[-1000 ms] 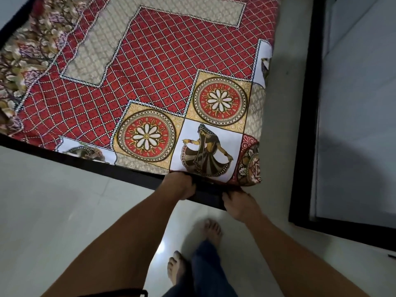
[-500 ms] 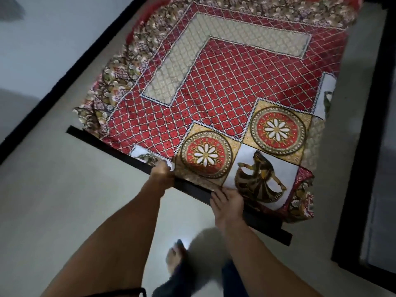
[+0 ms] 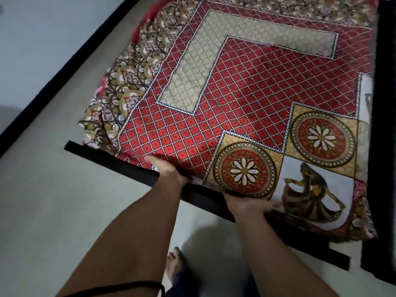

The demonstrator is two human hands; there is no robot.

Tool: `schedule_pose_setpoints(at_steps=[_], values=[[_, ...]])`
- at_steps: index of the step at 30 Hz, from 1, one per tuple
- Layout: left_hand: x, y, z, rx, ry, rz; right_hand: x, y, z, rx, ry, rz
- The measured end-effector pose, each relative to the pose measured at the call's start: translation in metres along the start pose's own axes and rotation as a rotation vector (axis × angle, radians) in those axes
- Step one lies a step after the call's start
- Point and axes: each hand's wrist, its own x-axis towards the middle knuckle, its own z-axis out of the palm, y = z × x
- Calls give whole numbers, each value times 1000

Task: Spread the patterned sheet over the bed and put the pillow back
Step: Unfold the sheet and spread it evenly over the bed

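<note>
The patterned sheet [image 3: 246,108], red diamond lattice with beige panels, flower medallions and a dancer figure, lies spread over the bed. A black bed frame bar [image 3: 111,160] runs along its near edge. My left hand [image 3: 170,171] grips the sheet's near edge, thumb on top and fingers hidden beneath the fabric. My right hand [image 3: 249,203] lies flat against the edge below a medallion, fingers stretched rightward toward the dancer. The sheet's left side is bunched and rumpled. No pillow is in view.
Pale floor [image 3: 53,211] surrounds the bed. A black skirting strip [image 3: 64,65] runs along the left wall. A dark upright frame [image 3: 383,189] stands close to the bed's right side. My bare foot [image 3: 174,266] is below the frame bar.
Both hands have slid left along the bed's near edge, from under the dancer corner to the medallion and red lattice. My view has swung left, showing more of the sheet.
</note>
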Motion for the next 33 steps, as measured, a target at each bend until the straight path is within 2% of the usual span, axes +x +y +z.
schedule_pose_setpoints(at_steps=[3, 6, 8, 12, 13, 17, 19, 22, 24, 25, 28, 29, 31, 32, 33], values=[[13, 28, -10, 95, 30, -54, 4, 14, -2, -11, -7, -79], [19, 64, -18, 295, 121, -26, -5, 27, -9, -133, 15, -50], [28, 97, -24, 379, 211, 73, -18, 47, -8, -246, 113, -34], [34, 155, -25, 540, 659, 448, -40, 111, 5, -463, 146, 64], [33, 169, -21, 563, 707, 501, -44, 129, 13, -542, 143, 100], [48, 220, -13, 669, 780, 523, -60, 196, 60, -925, -12, 172], [52, 242, -14, 747, 749, 472, -67, 223, 88, -1124, -118, 137], [52, 269, -13, 640, 547, 389, -70, 257, 130, -1410, -297, -7], [56, 286, -14, 504, 516, 397, -64, 281, 156, -1588, -441, -92], [53, 293, -14, 410, 447, 403, -60, 294, 170, -1645, -512, -134], [47, 310, -19, 82, 86, 317, -48, 336, 206, -1842, -719, -286], [49, 316, -23, 4, 37, 272, -42, 352, 216, -1933, -790, -353], [52, 322, -25, -29, 37, 275, -33, 378, 230, -2117, -904, -495], [55, 325, -26, 4, 58, 332, -30, 393, 235, -2197, -943, -571], [57, 327, -28, 17, 125, 462, -28, 405, 238, -2248, -969, -650]])
